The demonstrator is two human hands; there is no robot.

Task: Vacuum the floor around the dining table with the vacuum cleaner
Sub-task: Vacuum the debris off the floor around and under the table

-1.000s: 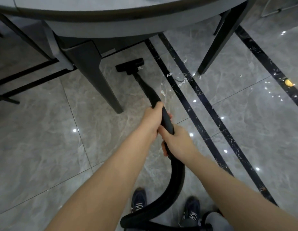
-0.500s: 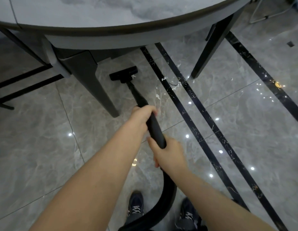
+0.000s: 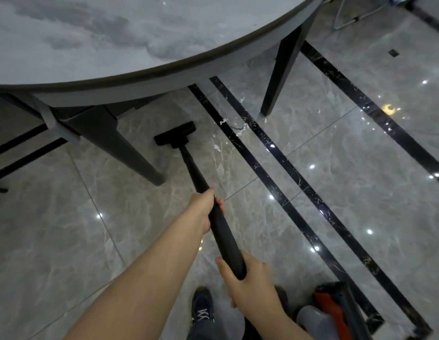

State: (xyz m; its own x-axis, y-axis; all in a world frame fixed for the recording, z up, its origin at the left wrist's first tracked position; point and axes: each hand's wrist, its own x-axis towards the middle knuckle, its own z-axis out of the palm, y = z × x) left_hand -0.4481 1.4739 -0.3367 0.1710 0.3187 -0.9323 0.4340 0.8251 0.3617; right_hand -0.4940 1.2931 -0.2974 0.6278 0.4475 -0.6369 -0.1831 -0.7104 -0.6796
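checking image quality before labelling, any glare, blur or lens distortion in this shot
Head view: ceiling lights glare as small white spots on the glossy floor tiles; the wide-angle lens bows the dining table rim and the dark floor strips; the right hand is slightly motion-blurred; the floor nozzle and the white scraps stay fairly sharp.

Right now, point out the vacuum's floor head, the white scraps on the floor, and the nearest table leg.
floor head (image 3: 174, 133), head view, middle of the black nozzle bar.
white scraps (image 3: 241, 128), head view, scrap between the dark floor stripes.
table leg (image 3: 130, 153), head view, mid-length of its grey face.
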